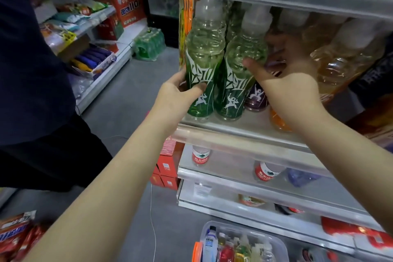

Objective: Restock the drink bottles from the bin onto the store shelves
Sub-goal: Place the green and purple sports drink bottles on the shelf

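Gripping the left green bottle [202,66] low on its label with the left hand [176,91], thumb lying across the front, fingers wrapping out of sight behind. Standing it upright at the left front corner of the shelf [234,134], base just behind the front edge. Touching, or nearly touching, the right green bottle [236,83] just beside it, which is also standing upright near the front edge. Holding that one with the right hand [285,83], thumb pressing on the clear shoulder, blurred fingers apparently curling round its far side. Crowding a purple bottle [256,98] just behind and an orange bottle [278,121] further right, partly hidden by the wrist. Sitting low down, below the shelves: the bin [276,238], holding more bottles.

Probably risking a tip over the front edge, with both green bottles standing so close to it, if letting go before the bases are sitting flat. Risking a knock-on too: pushing the pair back hard could be toppling the purple bottle or the rows behind. Possibly catching a tall cap on the shelf above while lifting.
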Available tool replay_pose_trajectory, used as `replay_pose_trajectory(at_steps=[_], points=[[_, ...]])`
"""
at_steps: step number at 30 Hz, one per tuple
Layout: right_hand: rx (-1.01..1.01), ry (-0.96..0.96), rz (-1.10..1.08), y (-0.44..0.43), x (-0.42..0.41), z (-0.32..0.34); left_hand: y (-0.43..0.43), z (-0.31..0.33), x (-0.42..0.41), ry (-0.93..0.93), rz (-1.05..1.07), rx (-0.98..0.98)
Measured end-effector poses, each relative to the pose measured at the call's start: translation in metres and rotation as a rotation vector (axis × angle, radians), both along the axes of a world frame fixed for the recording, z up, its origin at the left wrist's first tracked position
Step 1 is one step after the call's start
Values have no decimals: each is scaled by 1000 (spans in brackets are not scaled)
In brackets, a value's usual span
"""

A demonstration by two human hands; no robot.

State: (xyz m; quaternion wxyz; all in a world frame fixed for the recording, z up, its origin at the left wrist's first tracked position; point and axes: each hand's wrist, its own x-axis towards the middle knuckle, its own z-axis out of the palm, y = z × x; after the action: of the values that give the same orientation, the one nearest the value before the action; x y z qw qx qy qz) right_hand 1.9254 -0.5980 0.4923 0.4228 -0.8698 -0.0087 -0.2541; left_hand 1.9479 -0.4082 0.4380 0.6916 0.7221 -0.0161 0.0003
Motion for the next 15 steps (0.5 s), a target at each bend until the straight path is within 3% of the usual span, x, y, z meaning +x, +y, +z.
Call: replay_pose_trajectory(at_steps=[5, 8, 12, 15], points=[[101, -50, -20, 3, -1, -14, 6, -11, 5, -3, -67, 21], [272, -137, -68, 7, -15, -32, 14, -13, 1, -9, -77, 122], [420, 18, -58, 14, -27, -60, 12, -20, -11, -60, 15, 249], [413, 90, -2, 16, -23, -76, 8, -25, -9, -67, 47, 257]])
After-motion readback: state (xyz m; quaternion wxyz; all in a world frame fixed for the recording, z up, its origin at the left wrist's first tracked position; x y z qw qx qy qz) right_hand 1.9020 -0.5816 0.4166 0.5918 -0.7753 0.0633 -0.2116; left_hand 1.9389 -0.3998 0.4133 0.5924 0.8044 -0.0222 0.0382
